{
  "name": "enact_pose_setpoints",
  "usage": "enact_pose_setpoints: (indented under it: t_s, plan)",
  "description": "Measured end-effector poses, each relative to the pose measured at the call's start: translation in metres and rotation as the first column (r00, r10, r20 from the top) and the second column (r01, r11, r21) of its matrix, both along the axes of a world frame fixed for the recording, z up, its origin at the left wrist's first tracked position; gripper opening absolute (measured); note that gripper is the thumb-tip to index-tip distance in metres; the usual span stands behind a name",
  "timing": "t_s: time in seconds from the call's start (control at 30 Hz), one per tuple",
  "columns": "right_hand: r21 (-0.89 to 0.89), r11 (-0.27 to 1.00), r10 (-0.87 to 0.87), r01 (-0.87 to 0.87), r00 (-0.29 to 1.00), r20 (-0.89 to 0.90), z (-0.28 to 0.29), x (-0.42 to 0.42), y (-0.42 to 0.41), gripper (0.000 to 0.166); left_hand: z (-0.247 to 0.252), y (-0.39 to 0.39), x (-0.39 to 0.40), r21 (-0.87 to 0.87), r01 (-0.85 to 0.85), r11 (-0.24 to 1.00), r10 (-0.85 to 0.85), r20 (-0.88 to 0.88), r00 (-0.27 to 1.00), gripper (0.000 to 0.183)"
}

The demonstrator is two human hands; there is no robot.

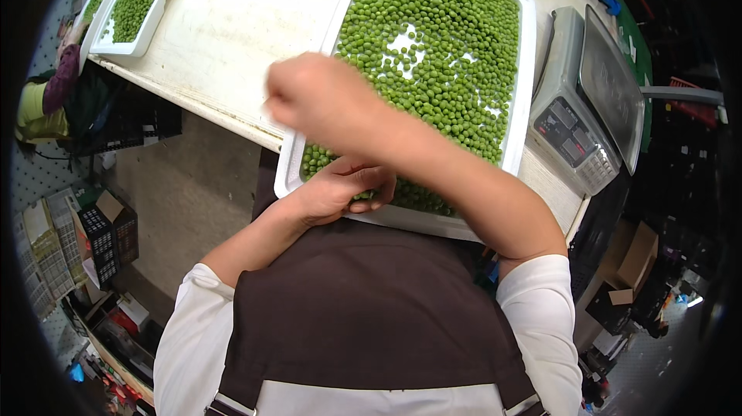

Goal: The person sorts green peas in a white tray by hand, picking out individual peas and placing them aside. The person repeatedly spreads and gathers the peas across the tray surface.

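A white plastic tray (524,85) of loose green peas (458,85) lies before me on the table. Low over its front left part is my left hand (348,190), fingers curled and thumb apart. Green peas show in the gap of that hand, but whether they lie in the palm or in the tray behind I cannot tell. My right hand (319,100) crosses above the left arm, over the tray's left rim. It is blurred, with curled fingers, and what it may hold is hidden.
A digital weighing scale (574,132) stands right of the tray. Two more pea trays (139,48) sit at the table's far left, by another person's sleeve (61,79). Black crates (101,239) and a cardboard box (637,256) are lower down on either side.
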State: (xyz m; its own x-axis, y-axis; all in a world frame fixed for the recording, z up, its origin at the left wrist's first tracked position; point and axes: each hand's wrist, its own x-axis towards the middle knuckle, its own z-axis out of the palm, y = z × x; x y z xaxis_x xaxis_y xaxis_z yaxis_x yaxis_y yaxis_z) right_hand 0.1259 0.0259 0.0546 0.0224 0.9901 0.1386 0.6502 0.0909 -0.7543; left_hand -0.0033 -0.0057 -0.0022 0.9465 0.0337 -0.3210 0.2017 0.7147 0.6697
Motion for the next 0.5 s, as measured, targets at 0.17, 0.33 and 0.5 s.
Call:
enact_pose_setpoints:
  t_s: [0.17,0.33,0.5]
  plan:
    - [0.017,0.955,0.284,-0.295,0.932,0.224,0.005,-0.035,0.002,0.013,-0.006,-0.002,-0.007,0.074,-0.087,0.993,0.087,0.003,0.996,0.019]
    - [-0.024,0.965,0.26,-0.259,0.961,0.096,-0.006,0.004,-0.001,0.055,0.002,0.003,0.0,-0.069,0.058,0.996,-0.06,-0.021,0.998,0.026]
    - [0.306,0.928,-0.316,0.212,0.883,0.347,-0.05,0.108,0.026,0.038,0.005,0.003,0.002,-0.077,0.062,0.995,-0.06,0.038,0.998,0.031]
